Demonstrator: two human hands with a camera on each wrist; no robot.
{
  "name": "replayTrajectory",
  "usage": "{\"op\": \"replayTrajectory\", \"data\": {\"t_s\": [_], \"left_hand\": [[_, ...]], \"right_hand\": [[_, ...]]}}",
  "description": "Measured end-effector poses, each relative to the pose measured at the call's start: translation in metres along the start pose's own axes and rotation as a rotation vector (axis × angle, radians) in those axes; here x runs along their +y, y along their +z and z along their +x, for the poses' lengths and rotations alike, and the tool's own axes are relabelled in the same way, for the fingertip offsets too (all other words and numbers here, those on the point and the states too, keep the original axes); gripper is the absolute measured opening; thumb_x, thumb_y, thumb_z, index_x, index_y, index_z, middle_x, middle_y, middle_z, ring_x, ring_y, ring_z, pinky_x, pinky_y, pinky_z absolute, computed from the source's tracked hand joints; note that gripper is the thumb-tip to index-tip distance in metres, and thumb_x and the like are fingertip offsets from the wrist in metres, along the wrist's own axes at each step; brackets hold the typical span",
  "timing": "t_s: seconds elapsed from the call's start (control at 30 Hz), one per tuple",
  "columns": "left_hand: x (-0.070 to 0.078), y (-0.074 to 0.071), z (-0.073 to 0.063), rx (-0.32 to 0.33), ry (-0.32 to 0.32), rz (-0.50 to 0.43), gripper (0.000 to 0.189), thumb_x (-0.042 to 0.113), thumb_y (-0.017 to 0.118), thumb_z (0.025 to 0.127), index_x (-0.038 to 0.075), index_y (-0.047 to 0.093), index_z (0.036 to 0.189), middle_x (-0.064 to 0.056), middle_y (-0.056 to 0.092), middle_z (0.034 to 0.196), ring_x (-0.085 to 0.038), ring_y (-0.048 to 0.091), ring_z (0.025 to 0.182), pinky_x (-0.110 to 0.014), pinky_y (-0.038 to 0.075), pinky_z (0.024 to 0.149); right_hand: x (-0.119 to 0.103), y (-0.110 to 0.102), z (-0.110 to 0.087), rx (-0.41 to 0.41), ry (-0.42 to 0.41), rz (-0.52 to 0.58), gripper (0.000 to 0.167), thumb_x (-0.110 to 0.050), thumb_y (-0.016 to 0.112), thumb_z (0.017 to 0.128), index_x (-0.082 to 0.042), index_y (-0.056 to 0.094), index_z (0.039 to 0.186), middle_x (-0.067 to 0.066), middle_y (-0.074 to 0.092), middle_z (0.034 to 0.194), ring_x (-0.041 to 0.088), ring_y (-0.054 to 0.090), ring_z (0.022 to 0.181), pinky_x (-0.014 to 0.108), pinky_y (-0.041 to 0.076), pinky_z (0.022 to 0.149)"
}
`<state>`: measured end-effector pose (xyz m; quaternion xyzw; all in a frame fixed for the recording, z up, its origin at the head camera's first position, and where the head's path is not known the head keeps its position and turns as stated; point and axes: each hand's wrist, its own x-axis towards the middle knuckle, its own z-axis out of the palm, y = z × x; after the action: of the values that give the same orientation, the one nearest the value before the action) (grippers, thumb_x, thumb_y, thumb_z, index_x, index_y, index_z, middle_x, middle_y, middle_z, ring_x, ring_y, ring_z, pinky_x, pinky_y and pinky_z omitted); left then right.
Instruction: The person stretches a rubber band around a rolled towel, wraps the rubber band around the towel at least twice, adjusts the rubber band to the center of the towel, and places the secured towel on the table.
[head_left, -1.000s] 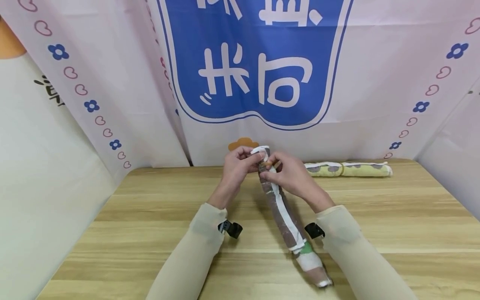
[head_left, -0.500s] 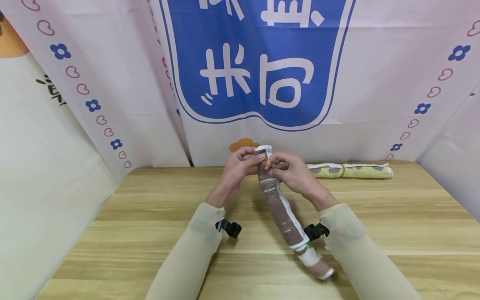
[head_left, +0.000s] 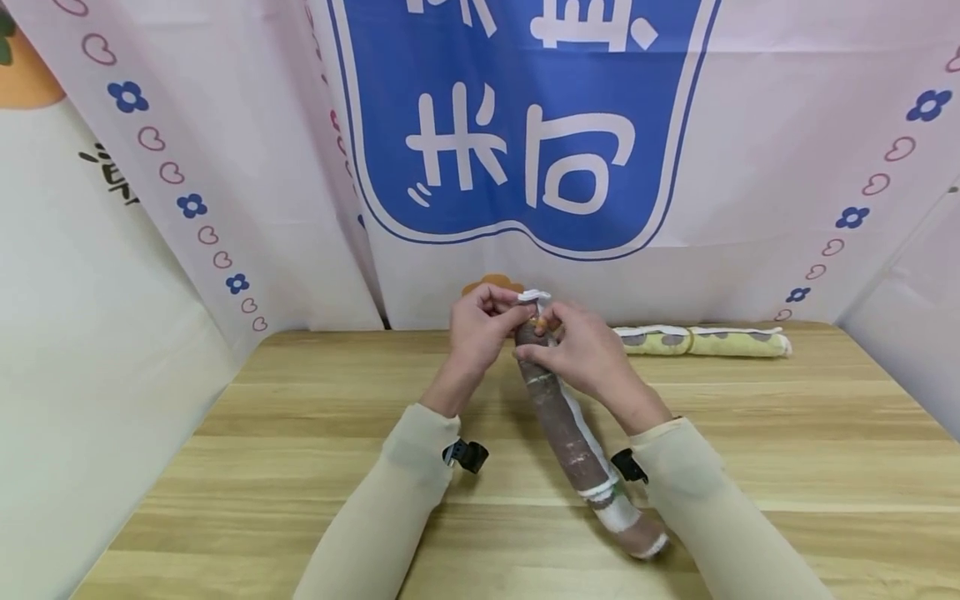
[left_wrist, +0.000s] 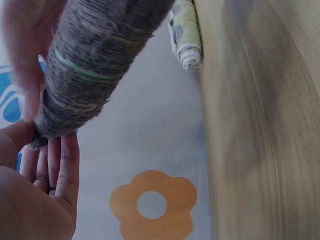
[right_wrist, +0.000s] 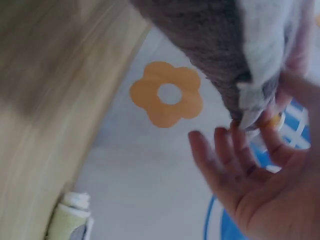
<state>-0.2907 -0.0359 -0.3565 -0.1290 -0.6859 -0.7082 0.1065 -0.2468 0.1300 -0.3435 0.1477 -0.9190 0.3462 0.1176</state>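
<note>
A brown rolled towel with a white edge strip slants across the middle of the head view, its near end toward the front. My left hand pinches the far end between thumb and fingers. On the other side of that end, my right hand holds the roll with thumb and fingertips. A small orange-yellow bit shows between the hands, too small to identify. The left wrist view has the brown roll narrowing toward the left fingers. In the right wrist view, the right fingers surround its tip.
A yellow-green rolled towel with grey spots and a thin band around it lies at the back right of the wooden table. Behind the table hangs a printed cloth. A black wrist camera sits on the left sleeve.
The brown roll has turned about its length, so its white strip has shifted to the right side. Its near end has risen slightly in the view. Both hands still hold the far end.
</note>
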Motion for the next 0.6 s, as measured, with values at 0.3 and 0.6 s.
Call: {"op": "replayTrajectory", "data": {"t_s": [0.3, 0.6], "left_hand": [[-0.001, -0.002, 0.0, -0.1, -0.048, -0.04, 0.015, 0.01, 0.075, 0.098, 0.002, 0.068, 0.108, -0.007, 0.069, 0.1, -0.016, 0.067, 0.088, -0.03, 0.061, 0.073], [-0.004, -0.012, 0.008, -0.272, -0.226, -0.23, 0.018, 0.015, 0.066, 0.105, 0.006, 0.06, 0.119, -0.011, 0.068, 0.115, -0.017, 0.069, 0.093, -0.03, 0.059, 0.078]], "right_hand": [[0.001, -0.005, -0.001, -0.001, 0.031, 0.234, 0.022, -0.008, 0.082, 0.091, -0.005, 0.063, 0.103, 0.014, 0.069, 0.105, 0.031, 0.069, 0.093, 0.042, 0.059, 0.076], [0.004, -0.007, 0.001, -0.043, 0.081, 0.517, 0.016, 0.006, 0.072, 0.096, -0.001, 0.063, 0.107, 0.02, 0.066, 0.108, 0.029, 0.068, 0.092, 0.036, 0.061, 0.073]]}}
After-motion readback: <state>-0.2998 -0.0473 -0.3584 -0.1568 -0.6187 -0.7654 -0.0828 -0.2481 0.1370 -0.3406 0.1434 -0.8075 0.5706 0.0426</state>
